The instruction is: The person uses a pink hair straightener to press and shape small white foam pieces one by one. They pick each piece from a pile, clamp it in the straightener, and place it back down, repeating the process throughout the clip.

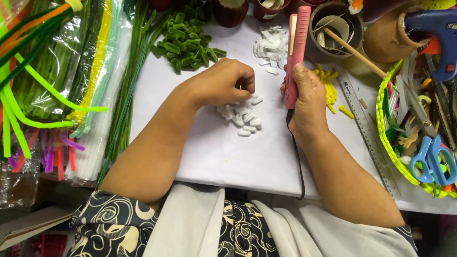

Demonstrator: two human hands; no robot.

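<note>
Desk (266, 157), covered with white sheet, spread across middle of view; working patch kept bare near front edge, supplies pushed out to sides and back.

Along left edge: bundles of pipe cleaners (57, 71), green, yellow, orange, purple, lying lengthwise, some in clear sleeves. Out of reach path, not in way.

At right edge: woven basket (386, 143), green-yellow rim, crammed with scraps; blue scissors (432, 162) resting on top. Blue glue gun (435, 33) above it at back right corner. Metal ruler (366, 126) flat between basket and right hand.

Along back edge: brown tub (333, 31) with wooden stick leaning out, pile of green bent pieces (188, 43), smaller heap of white bits (271, 47).

Right hand (307, 102) wrapped firmly round pink flat iron (296, 52), held upright, tip toward back edge, black cord trailing off front edge. Grip low on handle, likely for squeezing plates.

Left hand (221, 83) curled, fingertips pinched down onto white pieces (245, 116) at desk centre, just beside iron; whether one piece already pinched, cannot tell. Yellow pieces (331, 90) partly hidden behind right hand.
</note>
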